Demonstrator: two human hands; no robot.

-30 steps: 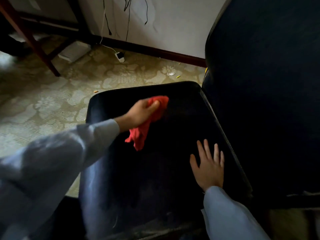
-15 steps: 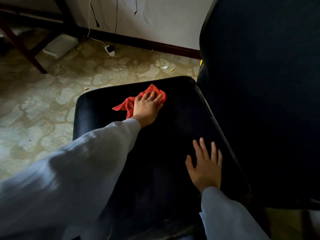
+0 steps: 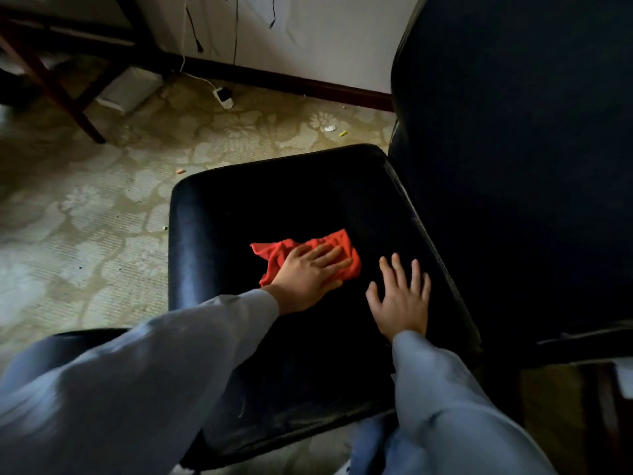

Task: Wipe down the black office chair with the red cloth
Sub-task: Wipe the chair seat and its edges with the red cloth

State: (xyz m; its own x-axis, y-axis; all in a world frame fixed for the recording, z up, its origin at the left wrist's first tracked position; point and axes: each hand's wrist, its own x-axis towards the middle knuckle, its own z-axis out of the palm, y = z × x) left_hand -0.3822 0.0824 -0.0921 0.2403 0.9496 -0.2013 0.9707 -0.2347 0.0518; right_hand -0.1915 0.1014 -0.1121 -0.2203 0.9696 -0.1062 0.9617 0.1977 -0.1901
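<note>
Red on black, over pale florals.
Crumpled red cloth (image 3: 308, 250); glossy black padded chair seat (image 3: 274, 193); beige flower-patterned carpet (image 3: 102, 217); grey-blue sleeves (image 3: 154, 382).

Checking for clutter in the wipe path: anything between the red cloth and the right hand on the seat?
Nothing: in the head view only bare black chair seat separates the crumpled red cloth from the flat right hand.

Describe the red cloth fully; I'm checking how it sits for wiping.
The red cloth is soft, nubby fabric, crumpled rather than folded, lying flat on the black seat near its middle. The left hand presses it down with fingers spread flat, covering its near part; a wrinkled corner sticks out to the left. The right hand rests on the seat just beside it, not touching it.
</note>
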